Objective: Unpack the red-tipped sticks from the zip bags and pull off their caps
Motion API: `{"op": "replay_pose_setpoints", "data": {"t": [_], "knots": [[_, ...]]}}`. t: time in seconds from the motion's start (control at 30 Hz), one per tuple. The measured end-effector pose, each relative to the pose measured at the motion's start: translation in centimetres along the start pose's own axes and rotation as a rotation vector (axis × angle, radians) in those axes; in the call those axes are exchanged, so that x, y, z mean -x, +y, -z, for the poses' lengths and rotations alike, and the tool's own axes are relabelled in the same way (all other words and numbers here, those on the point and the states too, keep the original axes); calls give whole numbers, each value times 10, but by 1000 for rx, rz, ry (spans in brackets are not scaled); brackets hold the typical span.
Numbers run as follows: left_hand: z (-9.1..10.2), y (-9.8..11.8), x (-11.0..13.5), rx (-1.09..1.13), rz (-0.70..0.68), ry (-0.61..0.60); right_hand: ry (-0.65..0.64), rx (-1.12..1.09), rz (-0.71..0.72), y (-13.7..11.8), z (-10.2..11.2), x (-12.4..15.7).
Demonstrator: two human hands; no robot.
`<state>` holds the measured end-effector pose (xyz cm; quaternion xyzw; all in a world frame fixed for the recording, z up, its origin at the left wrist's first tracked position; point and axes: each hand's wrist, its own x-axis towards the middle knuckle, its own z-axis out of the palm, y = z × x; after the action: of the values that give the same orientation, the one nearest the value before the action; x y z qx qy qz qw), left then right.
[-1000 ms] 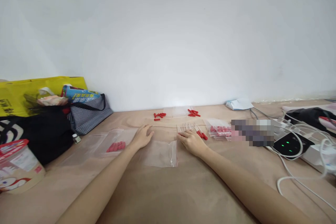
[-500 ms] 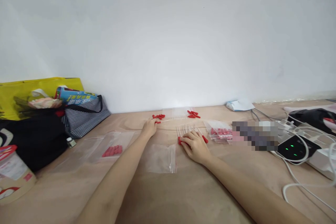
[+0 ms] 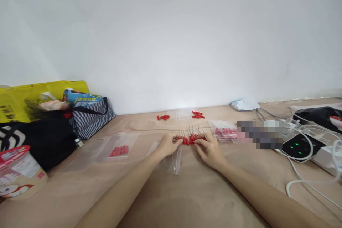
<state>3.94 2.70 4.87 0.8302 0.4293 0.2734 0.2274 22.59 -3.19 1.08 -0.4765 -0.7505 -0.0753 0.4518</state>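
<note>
red-ended sticks (image 3: 191, 139) at centre of table (image 3: 171, 203), between left hand (image 3: 169, 145) and right hand (image 3: 210, 151), right at both sets of fingertips. long axis near-to-far: red ends near, pale bare ends far, slightly fanned. rough line between hands running left-right, so across that axis. neither hand clearly nearer; left hand at left edge of the red ends, right hand at right edge.

key relation: red ends inside the gap between both sets of fingertips; bare lengths beyond, farther out, clear of the fingers.

left hand: thumb and index drawn nearly together beside the leftmost red end. can't tell firm pinch from light touch. right hand: fingers curled in over the rightmost red ends, thumb on near side. can't tell hold from contact there either.

near clear bag (image 3: 175, 166) flat, just nearer than the sticks and a bit left, partly covered by left hand.

farther out, near the wall (image 3: 187, 42): far left red pieces (image 3: 163, 117) and far right red pieces (image 3: 198, 114), in loose piles. left of left hand: left clear bag (image 3: 132, 139) with red pieces inside. right of right hand: right clear bags (image 3: 216, 125), also with red inside, apparently stacked.
</note>
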Motion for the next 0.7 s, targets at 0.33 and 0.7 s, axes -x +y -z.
{"op": "replay_pose_setpoints", "data": {"t": [0.33,0.7], "knots": [[23,-12,24,-41,34,91,-29,-15,15,-5,-2,-1],[43,-16,91,-440,-100,-295,-349,-138,309,-42,8,-8]]}}
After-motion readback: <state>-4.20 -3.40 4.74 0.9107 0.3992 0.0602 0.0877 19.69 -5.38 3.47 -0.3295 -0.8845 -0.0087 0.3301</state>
